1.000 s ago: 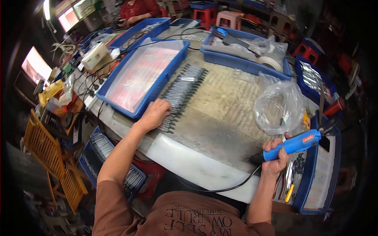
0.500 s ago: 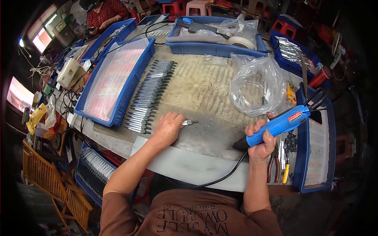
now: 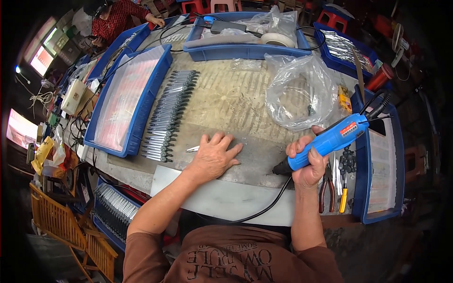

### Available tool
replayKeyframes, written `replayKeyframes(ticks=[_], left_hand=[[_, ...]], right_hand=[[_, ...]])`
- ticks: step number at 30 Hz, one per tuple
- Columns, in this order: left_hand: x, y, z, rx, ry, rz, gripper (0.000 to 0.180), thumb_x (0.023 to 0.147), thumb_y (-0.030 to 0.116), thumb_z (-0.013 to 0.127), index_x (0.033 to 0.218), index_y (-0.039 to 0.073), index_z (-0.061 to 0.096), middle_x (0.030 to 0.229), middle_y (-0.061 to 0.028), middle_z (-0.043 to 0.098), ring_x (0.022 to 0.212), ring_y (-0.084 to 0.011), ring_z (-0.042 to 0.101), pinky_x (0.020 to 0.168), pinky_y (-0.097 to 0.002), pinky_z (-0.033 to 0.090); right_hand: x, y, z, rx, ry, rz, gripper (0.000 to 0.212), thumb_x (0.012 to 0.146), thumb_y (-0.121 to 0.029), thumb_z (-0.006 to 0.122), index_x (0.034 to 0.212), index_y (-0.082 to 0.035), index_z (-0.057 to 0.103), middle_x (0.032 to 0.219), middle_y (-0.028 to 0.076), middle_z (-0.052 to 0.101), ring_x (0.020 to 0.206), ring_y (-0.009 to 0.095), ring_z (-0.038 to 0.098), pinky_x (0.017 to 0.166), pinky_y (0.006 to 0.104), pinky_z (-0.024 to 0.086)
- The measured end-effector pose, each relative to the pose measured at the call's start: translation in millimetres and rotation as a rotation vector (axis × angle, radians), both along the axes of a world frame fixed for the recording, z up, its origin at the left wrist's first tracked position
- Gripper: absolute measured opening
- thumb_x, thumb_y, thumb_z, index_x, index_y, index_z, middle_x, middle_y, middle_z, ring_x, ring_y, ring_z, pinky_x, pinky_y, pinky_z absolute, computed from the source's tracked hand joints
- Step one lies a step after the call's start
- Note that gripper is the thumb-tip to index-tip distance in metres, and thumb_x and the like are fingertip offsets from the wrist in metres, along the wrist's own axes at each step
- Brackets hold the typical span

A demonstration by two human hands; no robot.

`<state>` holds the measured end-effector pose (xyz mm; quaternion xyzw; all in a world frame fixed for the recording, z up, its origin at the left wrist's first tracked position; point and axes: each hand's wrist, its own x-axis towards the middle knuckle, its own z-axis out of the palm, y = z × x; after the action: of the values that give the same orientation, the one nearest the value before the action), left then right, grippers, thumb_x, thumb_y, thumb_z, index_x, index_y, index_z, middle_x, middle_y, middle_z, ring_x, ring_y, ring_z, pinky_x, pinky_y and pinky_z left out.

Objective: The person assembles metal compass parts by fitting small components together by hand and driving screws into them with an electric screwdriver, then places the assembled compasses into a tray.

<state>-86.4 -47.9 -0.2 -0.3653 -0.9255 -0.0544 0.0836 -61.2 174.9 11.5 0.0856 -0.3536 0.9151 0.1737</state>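
My left hand (image 3: 213, 158) rests palm down on the worktable, its fingers spread and stretched out. It covers most of a slim metal piece; only the pointed silver end (image 3: 192, 149) shows beside the hand. A blue electric screwdriver (image 3: 325, 144) is wrapped in my right hand (image 3: 309, 165). Its black nose (image 3: 282, 167) slants down to the left, close above the table, and a dark cord trails from it. Left of my left hand lies a long row of slim silver pieces with dark ends (image 3: 172, 111), side by side.
A blue tray with a pink-and-white sheet (image 3: 163, 70) stands left of the row. Another blue tray (image 3: 245, 53) at the back holds bags and a white roll. Right lie a clear plastic bag (image 3: 278, 101), pliers (image 3: 326, 191) and a yellow-handled screwdriver (image 3: 343, 200). A co-worker (image 3: 120, 19) sits far left.
My left hand has shifted right over the metal piece and its fingers have spread. The blue electric screwdriver has moved slightly left and down in my right hand. The view has shifted a little.
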Motion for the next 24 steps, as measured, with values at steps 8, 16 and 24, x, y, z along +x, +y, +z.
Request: replayKeyframes(ticks=[8, 16, 24], left_hand=[[2.0, -4.7, 4.1, 0.027, 0.001, 0.097, 0.045, 0.071, 0.034, 0.061, 0.109, 0.010, 0.054, 0.112, -0.0087, 0.046, 0.105, -0.0265, 0.040, 0.081, -0.0423, 0.032], [-7.1, 16.9, -5.1, 0.041, -0.010, 0.073, 0.045, 0.074, 0.037, 0.058, 0.111, 0.012, 0.053, 0.119, -0.0123, 0.041, 0.113, -0.0318, 0.035, 0.087, -0.0489, 0.030], [15.5, 5.9, 5.3, -0.045, -0.105, 0.058, 0.047, 0.077, 0.041, 0.053, 0.115, 0.013, 0.051, 0.124, -0.0131, 0.038, 0.117, -0.0339, 0.030, 0.090, -0.0543, 0.027]], right_hand=[[0.2, 0.7, 2.9, -0.002, -0.010, 0.009, 0.053, 0.069, -0.011, 0.059, 0.116, 0.000, 0.035, 0.070, 0.011, 0.051, 0.059, 0.021, 0.052, 0.056, 0.0326, 0.044], [-0.7, 0.5, 0.7, -0.011, -0.004, 0.007, 0.052, 0.070, -0.011, 0.058, 0.115, 0.000, 0.036, 0.070, 0.011, 0.051, 0.059, 0.021, 0.052, 0.056, 0.0324, 0.044], [-0.5, 0.4, 1.9, -0.002, -0.017, 0.004, 0.053, 0.069, -0.010, 0.058, 0.115, 0.001, 0.036, 0.069, 0.010, 0.051, 0.058, 0.021, 0.052, 0.056, 0.0326, 0.044]])
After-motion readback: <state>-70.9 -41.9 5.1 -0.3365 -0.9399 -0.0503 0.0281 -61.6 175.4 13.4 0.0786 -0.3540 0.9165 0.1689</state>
